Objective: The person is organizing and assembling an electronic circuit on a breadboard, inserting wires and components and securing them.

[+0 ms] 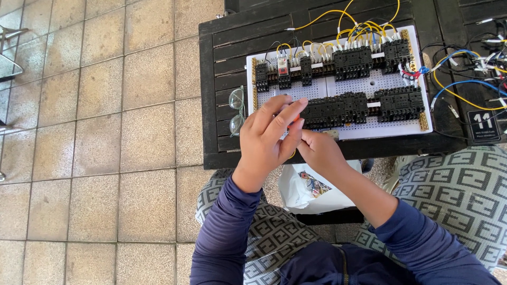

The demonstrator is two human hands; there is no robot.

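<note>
My left hand (269, 140) and my right hand (319, 153) meet over the near left part of a white perforated panel (369, 82) on a dark slatted table (232, 53). The panel carries two rows of black relay sockets (354, 105) linked by yellow wires (364, 26). A small orange piece (297, 117) shows between the fingertips of both hands, pinched there; what it is cannot be told. My left fingers cover the panel's lower left corner.
Folded eyeglasses (237, 111) lie on the table left of the panel. Loose blue, yellow and black wires (465, 79) spread at the right. A white plastic bag (311, 187) with small parts sits between my knees. Tiled floor (105, 132) lies to the left.
</note>
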